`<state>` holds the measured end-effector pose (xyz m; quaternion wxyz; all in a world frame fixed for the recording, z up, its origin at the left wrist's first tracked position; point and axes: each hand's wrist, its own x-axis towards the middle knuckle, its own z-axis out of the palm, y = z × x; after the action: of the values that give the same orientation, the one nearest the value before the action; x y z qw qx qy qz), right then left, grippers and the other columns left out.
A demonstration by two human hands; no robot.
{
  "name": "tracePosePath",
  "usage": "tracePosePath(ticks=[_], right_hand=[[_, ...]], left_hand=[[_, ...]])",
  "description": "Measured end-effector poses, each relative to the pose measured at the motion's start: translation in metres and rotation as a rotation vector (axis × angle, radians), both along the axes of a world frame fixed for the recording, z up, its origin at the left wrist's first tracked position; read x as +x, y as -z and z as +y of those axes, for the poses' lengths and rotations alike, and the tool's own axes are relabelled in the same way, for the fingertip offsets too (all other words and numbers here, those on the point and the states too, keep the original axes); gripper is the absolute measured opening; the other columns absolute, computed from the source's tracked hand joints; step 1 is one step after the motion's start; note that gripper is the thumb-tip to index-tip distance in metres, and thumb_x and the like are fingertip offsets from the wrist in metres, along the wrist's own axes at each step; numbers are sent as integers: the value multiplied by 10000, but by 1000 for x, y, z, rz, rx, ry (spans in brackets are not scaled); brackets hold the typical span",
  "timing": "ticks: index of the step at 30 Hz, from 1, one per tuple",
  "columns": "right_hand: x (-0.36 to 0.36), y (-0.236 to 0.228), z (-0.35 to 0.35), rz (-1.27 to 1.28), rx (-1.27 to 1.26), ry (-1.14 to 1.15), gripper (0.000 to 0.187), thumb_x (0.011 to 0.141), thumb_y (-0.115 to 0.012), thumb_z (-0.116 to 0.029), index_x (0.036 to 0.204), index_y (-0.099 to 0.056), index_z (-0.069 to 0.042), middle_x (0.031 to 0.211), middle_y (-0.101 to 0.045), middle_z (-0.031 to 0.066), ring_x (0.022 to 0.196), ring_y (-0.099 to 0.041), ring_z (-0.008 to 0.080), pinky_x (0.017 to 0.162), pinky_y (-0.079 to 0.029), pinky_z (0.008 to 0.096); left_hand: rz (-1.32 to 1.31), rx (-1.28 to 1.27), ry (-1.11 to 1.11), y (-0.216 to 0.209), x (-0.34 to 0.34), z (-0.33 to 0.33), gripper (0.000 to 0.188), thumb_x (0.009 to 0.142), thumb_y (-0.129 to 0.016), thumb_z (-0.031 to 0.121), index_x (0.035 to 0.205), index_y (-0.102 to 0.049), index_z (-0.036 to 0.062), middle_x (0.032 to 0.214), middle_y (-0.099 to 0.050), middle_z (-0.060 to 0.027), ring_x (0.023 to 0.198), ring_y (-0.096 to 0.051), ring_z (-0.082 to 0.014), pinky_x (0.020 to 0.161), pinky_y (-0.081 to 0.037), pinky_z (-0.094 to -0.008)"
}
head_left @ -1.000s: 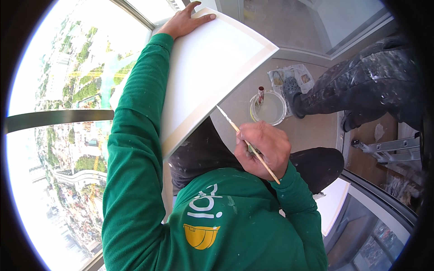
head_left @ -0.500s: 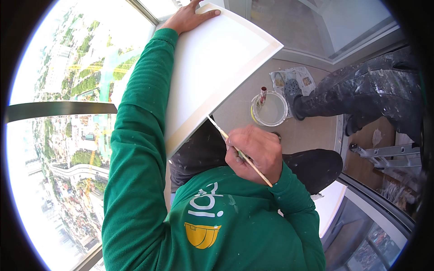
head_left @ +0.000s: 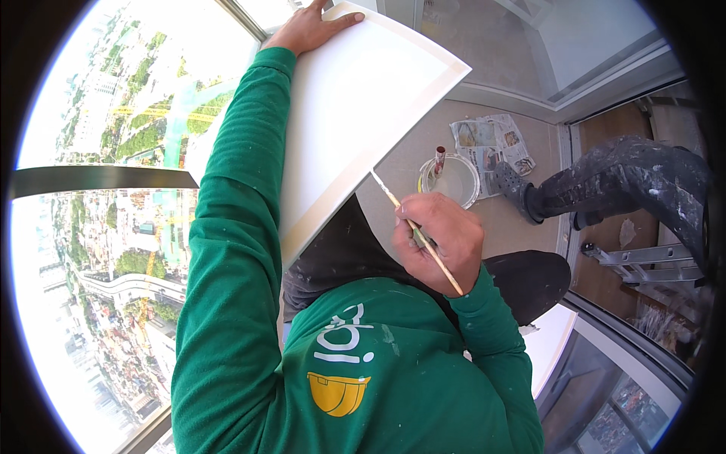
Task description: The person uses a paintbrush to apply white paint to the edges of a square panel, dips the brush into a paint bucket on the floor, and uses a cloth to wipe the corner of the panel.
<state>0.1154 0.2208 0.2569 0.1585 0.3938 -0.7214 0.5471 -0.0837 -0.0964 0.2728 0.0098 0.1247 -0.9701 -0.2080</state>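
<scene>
A large white panel (head_left: 363, 98) with beige strips along its borders leans up in front of me. At its far left corner my left hand (head_left: 316, 30) grips it, thumb lying on the face and the other fingers partly out of view at the edge. My right hand (head_left: 442, 238) is closed around the thin wooden handle of a small paintbrush (head_left: 388, 192). The brush's whitened tip is at the panel's near right edge; whether it touches, I cannot tell.
Right of the panel, an open paint bucket (head_left: 460, 181) holds a red-brown handled tool (head_left: 440, 157), beside newspaper sheets (head_left: 493, 140). Another person's paint-spotted leg (head_left: 620, 181) stands at the right, near a metal ladder (head_left: 650, 256). A large window (head_left: 113, 250) fills the left.
My right hand and the brush have moved right and up along the panel's edge. The other person's foot has shifted right, away from the bucket, uncovering more newspaper.
</scene>
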Motion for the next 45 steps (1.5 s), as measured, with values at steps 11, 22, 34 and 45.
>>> tracePosePath(ticks=[11,22,34,45], right_hand=[[4,1,1,-207,2,-57,213,735,-735,57,910,-643,-23,787,-675,135,639,-681,298,582,-556,365],[0,0,-1,-20,-15,42,245,701,-731,82,905,-636,-13,794,-666,144,657,-677,316,595,-559,385],[2,2,0,-190,26,3,207,739,-736,59,911,-642,-8,768,-666,144,645,-680,311,586,-556,369],[-24,9,23,-322,-198,106,106,921,-692,-2,1019,-654,-10,884,-743,116,740,-705,128,631,-543,256]], left_hand=[[13,-14,2,0,1,-2,983,885,-614,717,1590,-325,96,1454,-523,-340,1383,-489,-479,1182,-378,-505],[-13,-10,-2,-2,3,1,971,892,-600,727,1596,-309,124,1461,-522,-331,1388,-481,-485,1183,-374,-527],[-39,-24,-25,-5,2,2,975,896,-594,725,1606,-296,127,1479,-508,-323,1397,-477,-477,1196,-363,-534],[79,-47,6,21,-4,-13,974,842,-615,784,1566,-405,166,1371,-608,-269,1145,-654,-422,1068,-501,-513]])
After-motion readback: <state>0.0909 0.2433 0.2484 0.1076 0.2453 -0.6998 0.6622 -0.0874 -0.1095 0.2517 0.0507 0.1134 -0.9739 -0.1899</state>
